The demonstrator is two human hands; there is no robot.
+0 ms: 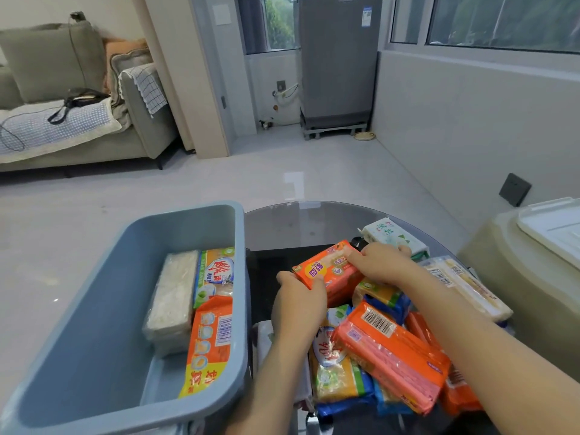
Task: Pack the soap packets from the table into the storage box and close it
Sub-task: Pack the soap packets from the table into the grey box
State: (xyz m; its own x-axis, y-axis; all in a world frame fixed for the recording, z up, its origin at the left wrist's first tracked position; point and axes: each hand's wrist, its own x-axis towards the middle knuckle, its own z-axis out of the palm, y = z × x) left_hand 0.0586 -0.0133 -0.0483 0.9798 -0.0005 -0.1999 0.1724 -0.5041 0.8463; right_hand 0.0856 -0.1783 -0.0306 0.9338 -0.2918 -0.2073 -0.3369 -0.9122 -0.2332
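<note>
While both hands (299, 304) (381, 262) grip orange soap packet (326, 270) — forearms extended, apparently above table (282, 221).

— What sort of place is this?

— A home, a living room by the look of it. There's a grey sofa (72, 89) with cushions (50, 58), a checked cloth (147, 89) over its arm and a black bag (83, 98) on the seat.

— Anything else that says so?

— A washing machine (337, 61) on a stand in an alcove by the windows (502, 20), a pale tiled floor (188, 183), and a round glass table (298, 221) heaped with household soap packets (389, 353).
</note>
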